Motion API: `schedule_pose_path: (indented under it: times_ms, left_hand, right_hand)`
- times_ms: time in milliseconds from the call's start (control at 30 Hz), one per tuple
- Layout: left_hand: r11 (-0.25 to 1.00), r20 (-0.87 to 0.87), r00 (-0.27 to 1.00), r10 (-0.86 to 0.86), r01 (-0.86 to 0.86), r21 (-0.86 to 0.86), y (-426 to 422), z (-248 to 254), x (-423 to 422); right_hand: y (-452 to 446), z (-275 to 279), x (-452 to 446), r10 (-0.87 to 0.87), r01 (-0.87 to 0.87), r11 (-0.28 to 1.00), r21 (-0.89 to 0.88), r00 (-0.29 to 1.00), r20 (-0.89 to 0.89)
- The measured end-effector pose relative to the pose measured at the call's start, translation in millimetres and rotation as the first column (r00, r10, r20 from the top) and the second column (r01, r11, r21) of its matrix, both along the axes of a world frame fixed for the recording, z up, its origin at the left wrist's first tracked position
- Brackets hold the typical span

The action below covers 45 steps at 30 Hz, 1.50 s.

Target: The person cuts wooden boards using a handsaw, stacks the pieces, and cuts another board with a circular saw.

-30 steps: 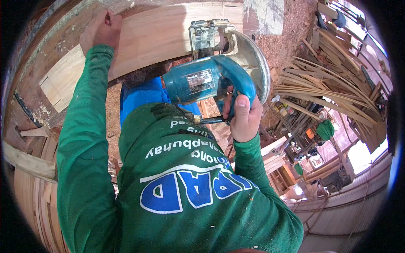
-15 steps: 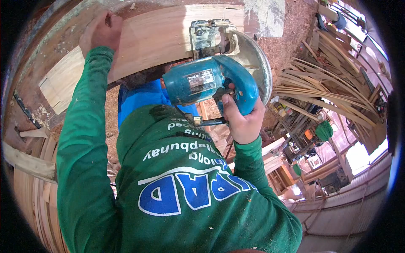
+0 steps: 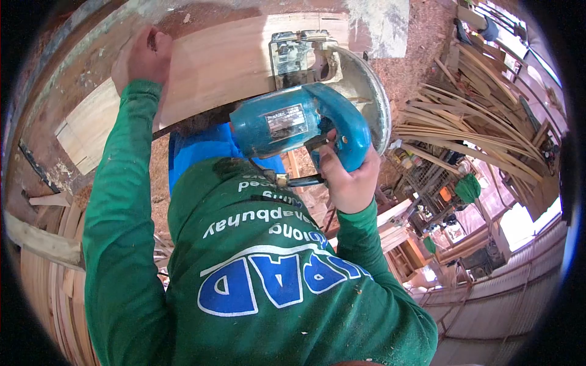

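Note:
My right hand (image 3: 353, 180) is wrapped round the rear handle of a blue Makita circular saw (image 3: 284, 125), fingers at the trigger. The saw's base plate (image 3: 292, 58) rests on a pale wooden board (image 3: 213, 64) near its right end. A dusty blade guard (image 3: 375, 91) curves along the saw's right side; the blade itself is hidden. On the left part of the same board, my left hand (image 3: 146, 58) presses down with its fingers curled at the far edge. A black power cord (image 3: 305, 181) leaves the handle and runs close to my shirt.
Beneath the board is a worn, paint-stained work surface (image 3: 43, 119). Long wood strips (image 3: 470, 140) lie heaped at the right, over sawdust (image 3: 418, 67). Stacked planks (image 3: 55, 299) stand at the lower left. Cluttered shelving and a corrugated wall (image 3: 488, 311) fill the lower right.
The saw and my right hand have shifted very slightly left in view. The board and my left hand sit a little lower in view; both grips look the same.

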State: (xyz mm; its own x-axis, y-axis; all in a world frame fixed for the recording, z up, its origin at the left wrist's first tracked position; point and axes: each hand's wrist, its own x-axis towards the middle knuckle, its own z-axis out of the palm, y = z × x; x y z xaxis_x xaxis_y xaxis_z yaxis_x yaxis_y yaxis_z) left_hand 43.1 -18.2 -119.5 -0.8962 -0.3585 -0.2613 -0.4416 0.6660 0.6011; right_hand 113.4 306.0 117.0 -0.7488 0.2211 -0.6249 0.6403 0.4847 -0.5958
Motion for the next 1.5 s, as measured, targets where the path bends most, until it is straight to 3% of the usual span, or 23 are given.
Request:
schedule_pose_path:
  times_ms: [100, 200, 400, 500, 600, 700, 1100, 1200, 1400, 1500]
  left_hand:
    - [0.984, -0.058, 0.998, 0.034, -0.023, 0.175, -4, -14, 5]
    - [0.991, -0.049, 0.998, 0.027, -0.020, 0.131, -5, -17, 7]
    - [0.990, 0.001, 1.000, -0.013, 0.013, -0.141, -5, -9, 7]
    - [0.992, -0.050, 0.998, -0.026, 0.019, -0.125, -5, -9, 7]
    - [0.998, -0.092, 0.995, 0.047, -0.042, 0.049, 0, -6, 7]
    - [0.999, 0.031, 0.999, 0.015, -0.014, -0.038, 7, 27, 3]
    - [1.000, -0.089, 0.996, -0.003, 0.002, -0.010, 1, 3, 16]
    - [0.998, 0.025, 1.000, -0.014, 0.015, -0.056, 3, 13, 13]
    - [0.991, -0.095, 0.993, -0.073, 0.062, -0.115, -1, -3, 21]
    - [0.994, -0.018, 0.998, -0.057, 0.055, -0.092, 1, 3, 20]
  right_hand:
    - [-4, -1, -2, -0.023, 0.023, 1.000, -0.008, 0.999, -0.028]
    - [-5, 4, -7, 0.016, -0.016, 1.000, 0.021, 1.000, 0.002]
    - [-5, 0, -7, 0.047, -0.046, 0.998, 0.037, 0.998, -0.029]
    - [-9, 2, -13, 0.056, -0.056, 0.997, 0.048, 0.998, -0.017]
    - [-8, 0, -13, 0.052, -0.051, 0.997, 0.051, 0.999, -0.018]
    - [-9, 1, -16, 0.139, -0.131, 0.987, 0.088, 0.986, -0.087]
    - [-11, 1, -23, 0.191, -0.180, 0.977, 0.111, 0.976, -0.104]
    - [-13, -2, -26, 0.176, -0.165, 0.980, 0.107, 0.979, -0.105]
    - [-14, -2, -26, 0.155, -0.147, 0.984, 0.099, 0.984, -0.089]
    - [-12, -5, -26, 0.145, -0.139, 0.987, 0.080, 0.986, -0.076]
